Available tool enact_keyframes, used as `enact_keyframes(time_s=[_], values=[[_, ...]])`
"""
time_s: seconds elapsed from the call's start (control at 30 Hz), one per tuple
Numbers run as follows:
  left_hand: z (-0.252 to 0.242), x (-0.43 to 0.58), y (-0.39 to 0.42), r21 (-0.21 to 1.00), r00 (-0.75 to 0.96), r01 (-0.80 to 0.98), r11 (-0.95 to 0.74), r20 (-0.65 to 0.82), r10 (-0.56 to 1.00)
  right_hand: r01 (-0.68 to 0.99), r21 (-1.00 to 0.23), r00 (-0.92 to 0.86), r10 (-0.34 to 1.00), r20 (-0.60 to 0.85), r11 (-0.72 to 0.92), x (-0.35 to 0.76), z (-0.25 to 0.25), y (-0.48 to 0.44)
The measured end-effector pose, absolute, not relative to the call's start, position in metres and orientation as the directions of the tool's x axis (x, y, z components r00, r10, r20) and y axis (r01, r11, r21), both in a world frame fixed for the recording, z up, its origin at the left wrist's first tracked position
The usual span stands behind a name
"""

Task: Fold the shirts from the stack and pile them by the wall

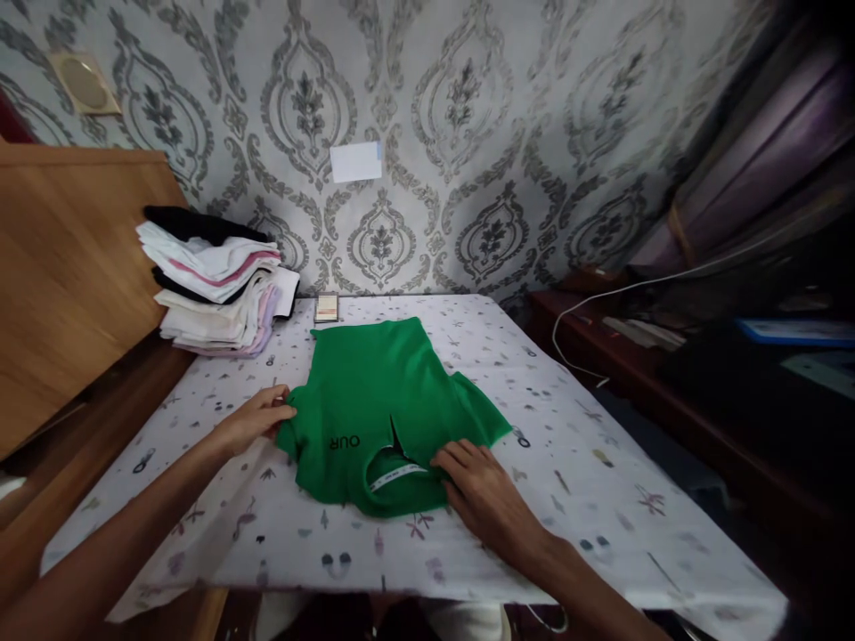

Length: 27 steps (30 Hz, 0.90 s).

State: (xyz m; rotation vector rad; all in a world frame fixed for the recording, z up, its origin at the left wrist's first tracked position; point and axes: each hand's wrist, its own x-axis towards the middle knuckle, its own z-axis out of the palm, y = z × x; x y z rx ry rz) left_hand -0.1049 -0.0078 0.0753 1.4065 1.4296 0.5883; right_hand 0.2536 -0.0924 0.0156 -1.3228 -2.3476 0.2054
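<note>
A green short-sleeved shirt (387, 383) lies spread on the table, its collar toward me and its hem toward the wall. Dark letters show on its chest, and a white band runs inside the neck opening. At the shirt's left sleeve edge, my left hand (257, 418) pinches the fabric between thumb and fingers. My right hand (477, 485) is closed on the shoulder beside the collar, its fingers over the cloth and the thumb side partly hidden. On the right, the other sleeve lies fanned out flat.
A patterned white cloth (267, 552) covers the table. Folded clothes (214, 285) are stacked at the back left, beside a wooden panel (80, 267). A small card-like box (327, 308) lies near the wall. Along the right runs a dark shelf (601, 347) with a white cable (557, 329).
</note>
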Motion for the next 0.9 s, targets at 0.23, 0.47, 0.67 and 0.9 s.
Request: enact_keyframes(time_s=[0.23,0.47,0.67,0.9], values=[[0.105,-0.047,-0.037,0.981,0.287,0.034,0.190,-0.192,0.939,0.520,-0.726,-0.311,0.892,0.330,0.450,0.154,0.044,-0.079],[0.081,-0.049,0.011,0.763,0.420,0.505,-0.404,0.191,0.887,0.054,-0.988,-0.088,0.986,0.142,0.147,0.138,0.052,-0.048],[0.034,-0.057,0.068,0.463,0.233,0.844,-0.269,0.134,0.963,-0.036,-0.996,-0.025,0.996,0.084,0.083,0.175,0.084,-0.076],[0.104,-0.070,0.069,0.609,0.217,0.729,-0.312,0.227,0.949,0.477,-0.802,-0.152,0.932,0.328,0.360,0.272,0.164,-0.102]])
